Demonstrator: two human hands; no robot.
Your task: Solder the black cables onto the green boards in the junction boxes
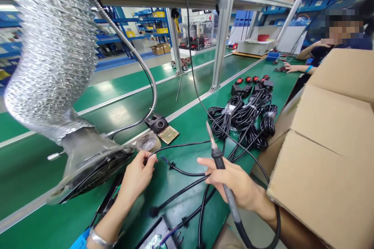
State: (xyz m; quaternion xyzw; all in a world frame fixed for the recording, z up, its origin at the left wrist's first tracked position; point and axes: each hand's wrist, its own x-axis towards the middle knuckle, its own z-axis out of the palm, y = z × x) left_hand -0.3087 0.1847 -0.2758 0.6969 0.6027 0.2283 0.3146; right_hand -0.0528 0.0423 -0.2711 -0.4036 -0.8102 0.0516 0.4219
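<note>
My left hand point(140, 173) is closed in a pinch around a thin black cable point(181, 145) close to its end; the tip itself is hidden by the fingers. Just beyond it stands a small round pot point(148, 142) with shiny contents. In my right hand point(233, 182) is a soldering iron point(217, 158), its metal tip pointing up and its cord trailing down past the wrist. Beneath the hands, several black cables with strain-relief collars point(172, 165) cross the green bench. At the near edge, wires run into an open black housing point(159, 235).
Coiled black cables point(242, 112) with plugs lie farther back. A fume-extraction hood point(96, 163) on a silver duct point(55, 46) hangs at left. A soldering-iron stand point(157, 123) sits behind the pot. Cardboard boxes point(324, 171) crowd the right. A co-worker's hand point(292, 67) rests on the far bench.
</note>
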